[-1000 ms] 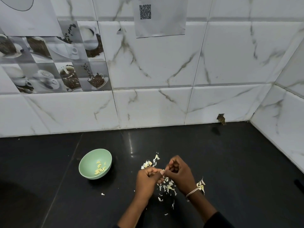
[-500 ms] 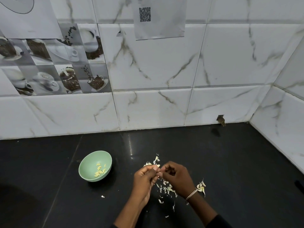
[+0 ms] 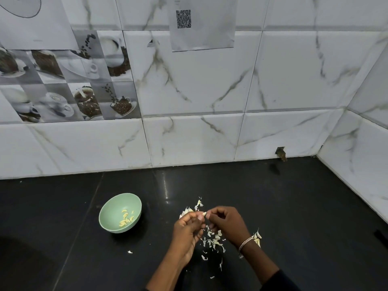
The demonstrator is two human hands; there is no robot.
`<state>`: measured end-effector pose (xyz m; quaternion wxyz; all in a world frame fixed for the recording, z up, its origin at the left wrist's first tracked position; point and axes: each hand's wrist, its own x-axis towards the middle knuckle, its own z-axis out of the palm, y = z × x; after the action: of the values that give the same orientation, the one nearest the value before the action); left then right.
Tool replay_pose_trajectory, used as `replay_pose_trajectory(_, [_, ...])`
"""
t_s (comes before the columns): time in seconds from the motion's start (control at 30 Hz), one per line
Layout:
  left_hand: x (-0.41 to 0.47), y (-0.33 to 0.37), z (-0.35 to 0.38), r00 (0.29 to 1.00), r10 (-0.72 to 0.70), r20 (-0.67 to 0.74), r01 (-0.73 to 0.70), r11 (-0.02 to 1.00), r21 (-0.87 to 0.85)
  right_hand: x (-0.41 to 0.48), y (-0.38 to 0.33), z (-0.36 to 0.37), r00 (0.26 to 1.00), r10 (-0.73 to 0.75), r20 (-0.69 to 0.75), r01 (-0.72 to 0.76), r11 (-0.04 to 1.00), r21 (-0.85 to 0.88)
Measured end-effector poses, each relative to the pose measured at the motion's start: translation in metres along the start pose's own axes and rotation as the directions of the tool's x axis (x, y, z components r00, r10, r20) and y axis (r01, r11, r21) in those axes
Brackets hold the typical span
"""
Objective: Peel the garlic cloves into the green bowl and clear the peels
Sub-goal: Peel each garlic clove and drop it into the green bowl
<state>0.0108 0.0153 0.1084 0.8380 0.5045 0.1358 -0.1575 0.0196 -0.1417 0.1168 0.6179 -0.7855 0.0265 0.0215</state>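
Observation:
A green bowl (image 3: 109, 211) stands on the black counter left of my hands, with several peeled yellowish cloves (image 3: 126, 218) inside. My left hand (image 3: 188, 232) and my right hand (image 3: 227, 224) meet fingertip to fingertip and together pinch one small garlic clove (image 3: 204, 213) above the counter. Loose white peels (image 3: 214, 240) lie scattered under and between my hands, with more peels (image 3: 193, 207) just beyond them. A few unpeeled cloves (image 3: 257, 237) sit by my right wrist, partly hidden by it.
The black counter (image 3: 304, 217) ends at a white marble-tiled wall (image 3: 189, 139) behind and another on the right. One stray peel (image 3: 130, 252) lies below the bowl. A dark object (image 3: 381, 238) shows at the right edge.
Both hands have shifted slightly away from me and lifted their fingertips, still working the same clove. The bowl and peels have not moved.

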Motion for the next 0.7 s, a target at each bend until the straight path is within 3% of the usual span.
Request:
replay_pose_trajectory(0.2, [-0.0008, -0.0004, 0.0019, 0.998, 0.059, 0.016, -0.06, 0.993, 0.097, -0.0008, 0.0, 0.0016, 1.0, 0.024, 0.019, -0.025, 0.999, 0.03])
replay_pose_trajectory(0.43, [-0.0022, 0.0023, 0.0, 0.971, 0.237, -0.003, -0.227, 0.932, 0.283, -0.0042, -0.0032, 0.0005, 0.999, 0.014, 0.033, -0.014, 1.0, -0.018])
replay_pose_trajectory(0.6, [-0.0015, 0.0057, -0.0045, 0.901, 0.421, 0.105, -0.406, 0.732, 0.547, -0.0036, -0.0013, -0.0022, 0.999, 0.001, 0.045, 0.002, 0.997, -0.076])
replay_pose_trajectory(0.7, [-0.0009, 0.0046, -0.0067, 0.87, 0.471, 0.145, -0.444, 0.62, 0.647, -0.0044, -0.0027, -0.0041, 0.999, -0.011, 0.049, 0.017, 0.994, -0.109])
